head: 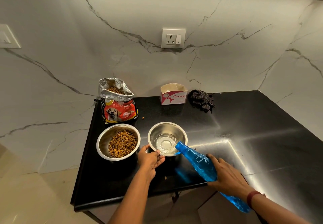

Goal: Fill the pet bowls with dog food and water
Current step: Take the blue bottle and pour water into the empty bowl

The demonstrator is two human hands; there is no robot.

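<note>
Two shiny metal bowls sit side by side near the front of the black counter (244, 127). The left bowl (106, 141) has brown dog food (122, 144) in it. The right bowl (166, 129) has a little clear water at the bottom. The left hand (150, 161) is at the near left edge of the right bowl, and its thumb and fingers hold the rim. The left arm comes up from the bottom, fairly straight. The right hand (227, 176) is to the right of that bowl and nearer. It grips a blue bottle (197, 162) from above, with the fingers curled round its middle. The bottle is tipped down to the left, and its mouth is over the near right rim of the right bowl. The bottom end of the bottle pokes out under the right wrist, past the near edge of the counter. There is a dark red band (253, 197) on that wrist. Behind the left bowl stands an open dog food bag (118, 112) with a dog picture on it, and more food shows at the top. One bit of food (143, 117) lies just right of the bag. Far back by the wall are an open white and pink box (173, 95) and, to its right, a crumpled dark cloth (202, 100). A white socket (173, 38) is up on the marble wall.
</note>
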